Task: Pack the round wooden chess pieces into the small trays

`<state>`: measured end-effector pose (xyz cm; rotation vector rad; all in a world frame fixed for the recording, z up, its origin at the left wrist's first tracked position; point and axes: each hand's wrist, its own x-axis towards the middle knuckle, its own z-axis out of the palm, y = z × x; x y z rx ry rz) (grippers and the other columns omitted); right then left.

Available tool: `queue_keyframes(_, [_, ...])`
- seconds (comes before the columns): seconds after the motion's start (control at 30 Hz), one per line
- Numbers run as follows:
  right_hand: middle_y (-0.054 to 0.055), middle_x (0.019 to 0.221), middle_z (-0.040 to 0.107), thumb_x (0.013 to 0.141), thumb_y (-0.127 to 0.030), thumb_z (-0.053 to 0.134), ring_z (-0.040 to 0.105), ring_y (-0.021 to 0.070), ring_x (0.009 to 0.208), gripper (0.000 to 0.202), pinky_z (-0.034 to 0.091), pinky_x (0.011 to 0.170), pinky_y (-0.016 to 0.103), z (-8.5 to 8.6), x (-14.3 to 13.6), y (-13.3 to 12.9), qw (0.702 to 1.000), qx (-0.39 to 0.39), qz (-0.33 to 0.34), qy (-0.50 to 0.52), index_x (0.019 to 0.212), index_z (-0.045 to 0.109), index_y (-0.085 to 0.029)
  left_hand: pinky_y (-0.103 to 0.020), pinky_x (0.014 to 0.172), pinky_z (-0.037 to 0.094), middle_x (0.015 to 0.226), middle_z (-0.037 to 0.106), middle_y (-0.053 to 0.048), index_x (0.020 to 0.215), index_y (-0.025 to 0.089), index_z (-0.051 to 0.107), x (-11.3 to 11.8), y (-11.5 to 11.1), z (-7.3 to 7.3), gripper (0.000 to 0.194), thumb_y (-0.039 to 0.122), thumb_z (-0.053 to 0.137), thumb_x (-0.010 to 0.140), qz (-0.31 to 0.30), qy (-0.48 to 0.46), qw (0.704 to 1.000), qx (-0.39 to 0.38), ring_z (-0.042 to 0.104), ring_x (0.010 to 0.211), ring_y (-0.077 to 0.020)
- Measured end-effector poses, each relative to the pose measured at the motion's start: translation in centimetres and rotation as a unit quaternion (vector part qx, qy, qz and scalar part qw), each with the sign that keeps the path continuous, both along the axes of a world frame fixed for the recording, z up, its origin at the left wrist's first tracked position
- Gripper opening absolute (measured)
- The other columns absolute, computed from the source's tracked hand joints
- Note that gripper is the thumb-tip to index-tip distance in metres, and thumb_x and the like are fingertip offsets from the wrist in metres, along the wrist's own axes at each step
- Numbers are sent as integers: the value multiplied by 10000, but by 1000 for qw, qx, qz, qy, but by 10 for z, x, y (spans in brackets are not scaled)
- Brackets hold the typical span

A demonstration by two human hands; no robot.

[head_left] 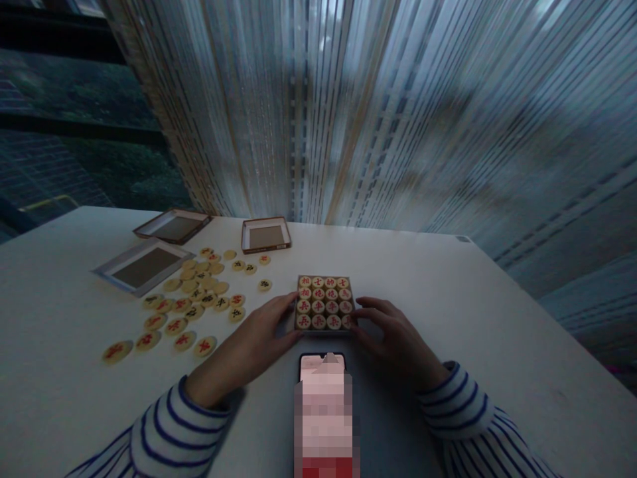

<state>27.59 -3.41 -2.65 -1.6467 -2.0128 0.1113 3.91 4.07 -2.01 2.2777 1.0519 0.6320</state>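
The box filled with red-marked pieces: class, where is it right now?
In the head view, the box sits below centre on the table, between the left hand and right hand, beyond the phone and right of the scattered pieces.

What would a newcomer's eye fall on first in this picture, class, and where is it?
First, the open box of red-lettered discs in neat rows, between the person's left grip and right grip. Next, the loose discs scattered to its left on the white table. Then the tall striped curtain behind the table.
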Motion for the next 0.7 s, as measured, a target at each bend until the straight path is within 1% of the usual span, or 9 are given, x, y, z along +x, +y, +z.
queue_keyframes(0.07, [122, 1143, 586, 808, -268, 563, 549, 244, 1041, 183, 473, 843, 459, 0, -2, 0, 1000, 14, -4, -1, 969, 621, -204, -354, 865, 476, 1198, 601, -91, 1295, 208, 414, 0, 0, 0, 553, 326, 565, 776, -3, 0, 1000, 1, 583, 1050, -222])
queue_keyframes(0.2, [130, 1185, 546, 782, -255, 594, 519, 265, 1076, 207, 464, 842, 486, -2, -10, 2, 998, 70, 4, -11, 982, 621, -209, -360, 878, 466, 1214, 592, -77, 1300, 227, 405, -1, 1, -1, 546, 326, 556, 785, -17, -4, 1000, 0, 575, 1063, -223])
queue_keyframes(0.3, [129, 1198, 533, 773, -263, 611, 503, 275, 1090, 194, 458, 849, 488, -3, -17, 4, 996, 87, 10, -17, 958, 635, -211, -364, 876, 465, 1208, 596, -69, 1304, 242, 400, -1, 1, -1, 544, 329, 552, 790, -21, -7, 1000, -9, 576, 1058, -224])
queue_keyframes(0.43, [116, 1214, 522, 791, -297, 597, 487, 272, 1103, 160, 453, 856, 486, -3, -21, 5, 996, 88, 2, -18, 924, 648, -223, -380, 884, 459, 1215, 588, -74, 1308, 246, 389, -1, 0, 0, 551, 319, 555, 788, -18, -7, 1000, -20, 564, 1075, -230])
queue_keyframes(0.57, [115, 1218, 516, 796, -286, 589, 478, 273, 1115, 136, 445, 867, 490, -2, -21, 5, 997, 74, 3, -16, 897, 655, -223, -389, 886, 456, 1212, 588, -81, 1297, 236, 404, -1, 1, 0, 540, 321, 555, 786, -16, -10, 1000, -12, 561, 1078, -235])
queue_keyframes(0.7, [111, 1222, 514, 798, -276, 583, 475, 276, 1122, 138, 442, 874, 497, -1, -22, 5, 998, 64, 5, -18, 904, 654, -225, -371, 883, 461, 1199, 595, -76, 1313, 234, 384, -1, 0, -1, 558, 333, 555, 792, -17, -10, 1000, -9, 571, 1062, -225])
